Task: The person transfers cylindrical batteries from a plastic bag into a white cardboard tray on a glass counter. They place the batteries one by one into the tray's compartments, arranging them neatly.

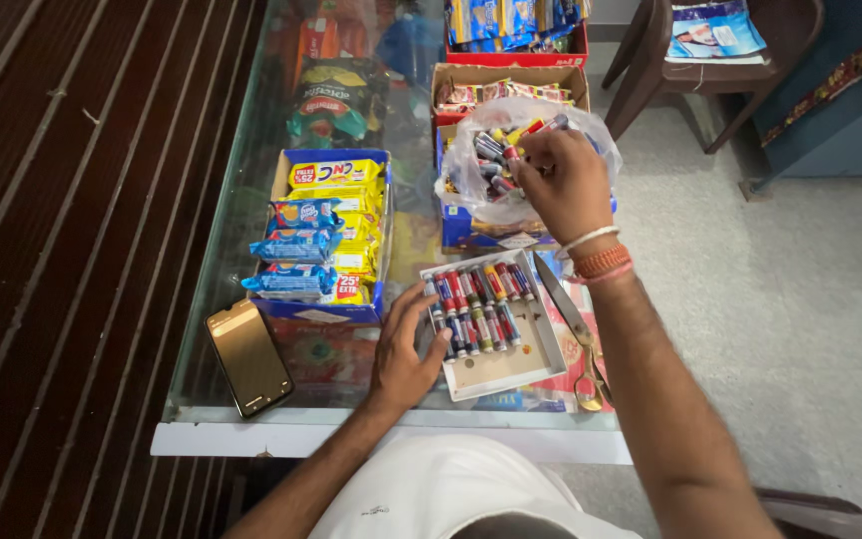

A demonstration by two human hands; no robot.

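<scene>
Near the table's front edge, left hand (pixel 403 356) spread, steadying the white tray (pixel 494 327); right hand (pixel 563 182) pinching small tubes (pixel 496 160) inside the plastic bag (pixel 461 170).

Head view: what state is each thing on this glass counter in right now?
White tray: open, partly filled with small tubes.
Plastic bag: open, tubes inside.
Right hand: reaching into the bag, gripping tubes.
Left hand: resting on the tray's edge.
Phone: screen dark.
Scissors: closed, lying flat.
</scene>
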